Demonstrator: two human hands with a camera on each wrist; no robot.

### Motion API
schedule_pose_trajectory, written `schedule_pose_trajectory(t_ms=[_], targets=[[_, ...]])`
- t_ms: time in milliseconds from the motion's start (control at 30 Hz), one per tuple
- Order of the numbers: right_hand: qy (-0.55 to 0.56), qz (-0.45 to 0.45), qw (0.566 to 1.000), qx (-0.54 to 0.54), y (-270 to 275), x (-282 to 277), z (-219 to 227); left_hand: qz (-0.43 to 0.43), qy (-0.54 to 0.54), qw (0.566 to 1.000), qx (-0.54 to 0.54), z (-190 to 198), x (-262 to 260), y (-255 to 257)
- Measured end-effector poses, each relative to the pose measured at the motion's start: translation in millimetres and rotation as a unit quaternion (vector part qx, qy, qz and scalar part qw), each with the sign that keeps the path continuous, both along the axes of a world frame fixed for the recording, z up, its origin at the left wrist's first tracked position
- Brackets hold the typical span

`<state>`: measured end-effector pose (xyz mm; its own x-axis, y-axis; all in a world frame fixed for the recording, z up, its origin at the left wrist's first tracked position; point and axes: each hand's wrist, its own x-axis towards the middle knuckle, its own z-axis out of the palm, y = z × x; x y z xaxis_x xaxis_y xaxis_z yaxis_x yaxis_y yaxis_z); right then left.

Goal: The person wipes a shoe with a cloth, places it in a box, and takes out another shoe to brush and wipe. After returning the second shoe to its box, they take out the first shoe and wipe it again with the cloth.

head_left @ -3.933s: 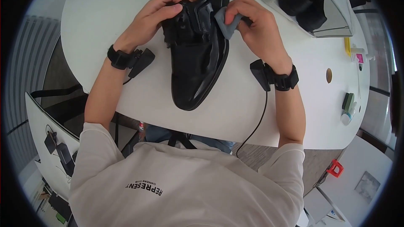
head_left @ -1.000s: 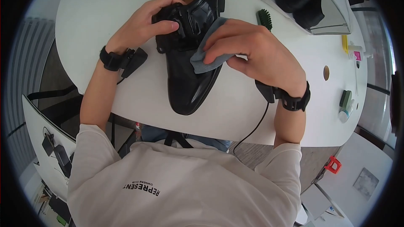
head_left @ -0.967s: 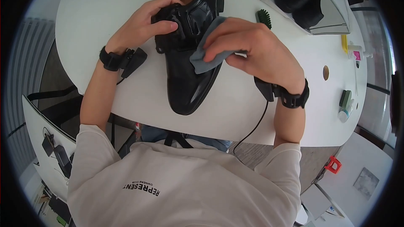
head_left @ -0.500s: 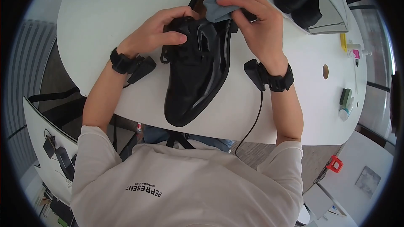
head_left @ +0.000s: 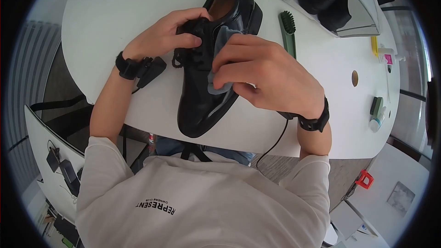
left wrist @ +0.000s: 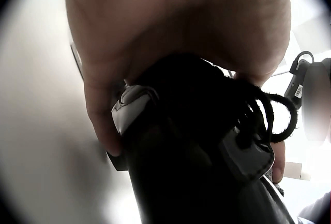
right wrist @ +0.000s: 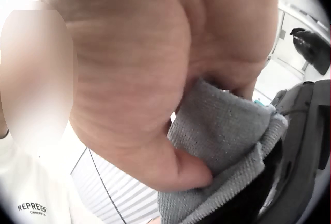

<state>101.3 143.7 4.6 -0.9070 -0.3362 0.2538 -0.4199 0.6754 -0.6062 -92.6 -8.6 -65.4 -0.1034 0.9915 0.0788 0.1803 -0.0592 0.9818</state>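
Observation:
A glossy black lace-up dress shoe (head_left: 197, 110) points its toe toward the person, tilted on its side a little over the white table. My left hand (head_left: 161, 39) grips it at the laces and tongue, thumb on top and fingers at the opening. In the left wrist view the black laces (left wrist: 282, 115) loop out beside that hand. My right hand (head_left: 271, 71) pinches a grey-blue cloth (head_left: 219, 48) against the shoe's side and vamp. Seen from the right wrist, the folded knit cloth (right wrist: 217, 125) lies between thumb and fingers, next to the shoe.
On the white table (head_left: 115, 14), a green-handled brush (head_left: 288, 30) lies right of the shoe. An open white box (head_left: 358, 18) with black items stands at the back right. A small bottle (head_left: 377, 123), a green block (head_left: 376, 105) and a tube (head_left: 388, 59) sit near the right edge.
The right hand with the cloth has swept from the shoe's opening down toward its vamp, after an earlier pass lower down. The shoe has shifted toward the person; the left hand keeps its grip.

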Motion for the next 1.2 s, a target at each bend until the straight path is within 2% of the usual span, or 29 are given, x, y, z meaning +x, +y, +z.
schedule_pose_trajectory(t_ms=[133,233,267,333,367,433,600,800,867,933,1033,1067,1133,1200], targets=[[-0.017,-0.002,0.998,-0.061,13.7,-3.5,0.8,0.001,0.027,0.999,-0.016,1.0,-4.4,-3.2],[0.031,-0.098,0.992,-0.074,32.3,-14.9,-9.0,-0.001,-0.009,0.997,-0.08,0.9,-12.7,-6.6],[0.033,-0.098,0.992,-0.073,36.7,-18.0,-14.3,-0.001,-0.007,0.997,-0.08,0.6,-13.3,-8.3],[0.059,-0.178,0.976,-0.11,43.7,-24.1,-24.6,0.032,-0.011,0.996,-0.081,-2.0,-14.3,-10.8],[0.081,-0.208,0.971,-0.086,47.5,-26.7,-28.7,0.032,-0.01,0.996,-0.081,-4.6,-14.1,-11.1],[0.105,-0.237,0.961,-0.091,49.3,-31.2,-37.1,0.066,-0.006,0.996,-0.064,-9.3,-12.4,-11.1],[0.158,-0.296,0.94,-0.065,35.0,-30.9,-38.0,0.047,-0.028,0.995,-0.087,-5.8,-14.3,-10.2],[0.06,-0.199,0.977,-0.039,21.7,-16.4,-11.0,0.048,-0.035,0.992,-0.111,-6.4,-15.1,-11.6],[0.038,-0.113,0.992,-0.052,15.0,-10.7,-5.3,0.053,-0.05,0.992,-0.107,-7.9,-14.6,-12.7],[0.04,-0.098,0.993,-0.057,4.9,-3.5,0.2,0.068,-0.023,0.99,-0.125,-4.3,-13.9,-13.8],[0.03,0.011,0.999,-0.043,-6.1,3.6,6.0,0.059,0.007,0.992,-0.115,-13.5,-19.3,-14.2],[0.029,0.01,0.999,-0.044,-11.4,8.1,9.2,0.059,0.006,0.991,-0.116,-14.8,-20.9,-13.6],[-0.03,0.019,0.998,0.059,-21.3,16.6,15.9,0.044,-0.007,0.996,-0.082,-16.4,-20.4,-13.2],[-0.022,0.007,0.998,0.067,-20.9,19.8,13.8,0.041,-0.003,0.996,-0.085,-14.6,-17.0,-12.8]])
